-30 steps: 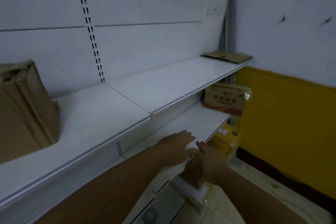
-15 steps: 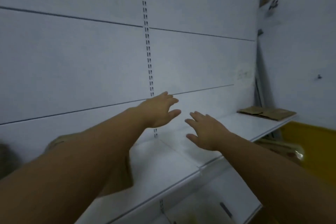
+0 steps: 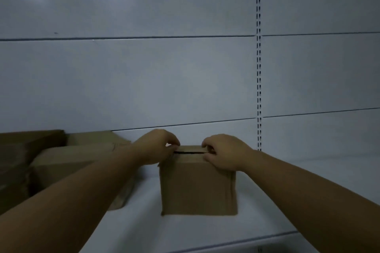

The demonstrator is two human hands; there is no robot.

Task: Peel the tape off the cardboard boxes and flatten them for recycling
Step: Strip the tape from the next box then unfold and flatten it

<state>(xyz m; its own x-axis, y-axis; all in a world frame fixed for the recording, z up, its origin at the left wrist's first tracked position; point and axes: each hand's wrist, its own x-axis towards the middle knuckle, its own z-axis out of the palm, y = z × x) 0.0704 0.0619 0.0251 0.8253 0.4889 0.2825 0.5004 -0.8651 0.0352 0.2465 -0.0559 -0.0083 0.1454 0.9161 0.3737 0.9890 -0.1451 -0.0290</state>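
1. 1 second ago both hands were low, at the lower shelf beside yellow packets; half a second ago they were raised and spread flat over the upper shelf, holding nothing; now both have landed on the small box.
2. The view has swung left along the shelf, so the other boxes, stacked at the left edge, fill that side.
3. My reading for the task: reaching is over and work on this box is starting; the box stands upright and unflattened on the shelf, just right of the stack and apart from it, in front of the back panel.
4. The left hand sits on the top left corner, fingers curled down and thumb meeting them at the left end of the dark seam between the top flaps.
5. The right hand sits on the top right corner, fingers bent over the flap edge at the other end of the seam, thumb on the near face.
6. Neither hand is spread wide; both grip the box top; whether either has caught any tape I cannot tell, since the dim light shows no strip.
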